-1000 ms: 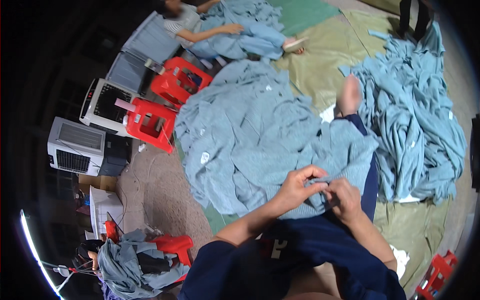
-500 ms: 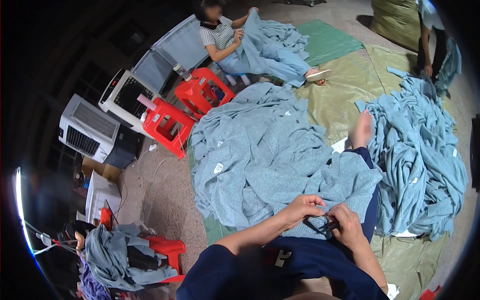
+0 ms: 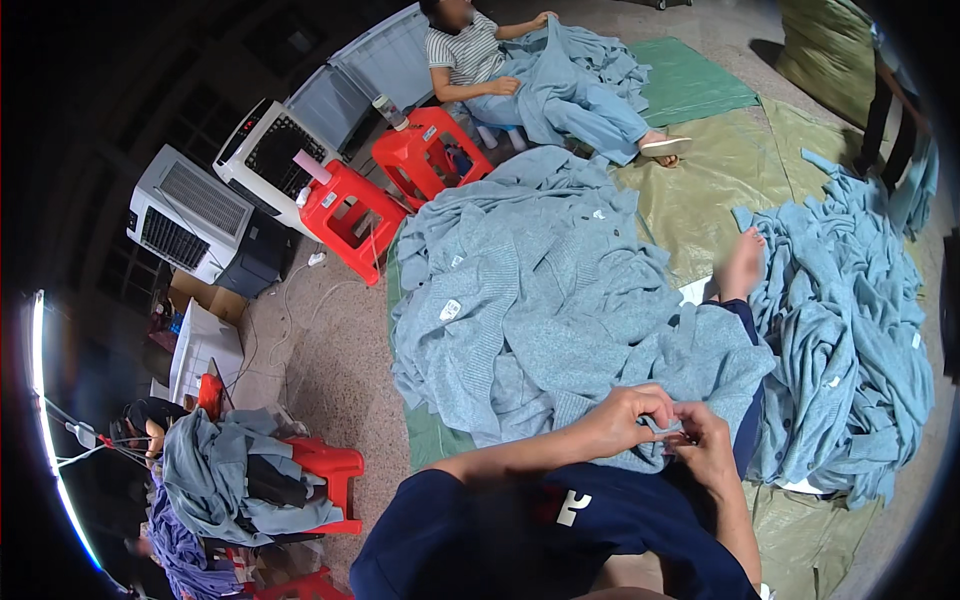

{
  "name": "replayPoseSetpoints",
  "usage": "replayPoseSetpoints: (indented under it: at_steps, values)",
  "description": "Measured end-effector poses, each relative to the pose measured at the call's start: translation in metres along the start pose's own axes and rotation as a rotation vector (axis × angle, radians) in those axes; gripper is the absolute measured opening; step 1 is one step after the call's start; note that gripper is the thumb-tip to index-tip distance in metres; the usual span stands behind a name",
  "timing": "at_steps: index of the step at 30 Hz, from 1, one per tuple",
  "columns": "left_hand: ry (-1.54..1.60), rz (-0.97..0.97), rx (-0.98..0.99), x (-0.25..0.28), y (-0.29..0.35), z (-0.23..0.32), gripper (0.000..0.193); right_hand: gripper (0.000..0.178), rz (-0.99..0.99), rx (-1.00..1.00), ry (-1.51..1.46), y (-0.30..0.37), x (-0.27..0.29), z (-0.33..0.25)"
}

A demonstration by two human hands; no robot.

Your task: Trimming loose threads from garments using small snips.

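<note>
A light blue-grey knitted garment (image 3: pixel 700 350) lies across my lap and outstretched leg. My left hand (image 3: pixel 632 418) is closed, pinching a small fold of it between thumb and fingers. Right beside it, my right hand (image 3: pixel 708 445) is closed too, its fingertips at the same bit of knit. The two hands nearly touch. Whether anything else sits inside the right hand is hidden. In front of me spreads a large heap of the same blue-grey knitwear (image 3: pixel 540 290), with a white label (image 3: pixel 450 310) showing on it.
A second knitwear pile (image 3: pixel 830 350) lies right of my bare foot (image 3: pixel 741 265). Red stools (image 3: pixel 345 215) and air coolers (image 3: pixel 190 215) stand at the left. A person (image 3: pixel 480 60) with knitwear sits at the back; another stands far right. Garments drape over a red stool (image 3: pixel 335 465) at lower left.
The dark tool seen between my hands is no longer visible. My hands have shifted slightly and pinch the fabric closer together. The seated person's near hand has lowered. The view has shifted a little.
</note>
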State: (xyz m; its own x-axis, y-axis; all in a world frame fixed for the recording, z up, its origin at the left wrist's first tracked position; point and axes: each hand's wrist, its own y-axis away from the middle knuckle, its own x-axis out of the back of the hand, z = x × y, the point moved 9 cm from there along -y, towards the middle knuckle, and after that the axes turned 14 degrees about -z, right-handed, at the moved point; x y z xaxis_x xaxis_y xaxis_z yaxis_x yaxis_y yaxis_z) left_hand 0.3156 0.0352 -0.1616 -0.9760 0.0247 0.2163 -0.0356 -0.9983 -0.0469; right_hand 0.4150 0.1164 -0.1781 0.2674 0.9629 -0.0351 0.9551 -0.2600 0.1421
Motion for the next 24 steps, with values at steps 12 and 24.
replayPoseSetpoints:
  at_steps: [12,24]
  values:
    - [-0.261,-0.162,0.046,-0.001,-0.011,-0.014,0.025,0.027,0.0,0.293,0.626,0.01,-0.005,-0.008]
    - [-0.768,-0.358,-0.262,-0.027,-0.024,0.019,0.034,0.009,-0.351,-0.138,-0.322,-0.003,0.007,0.053]
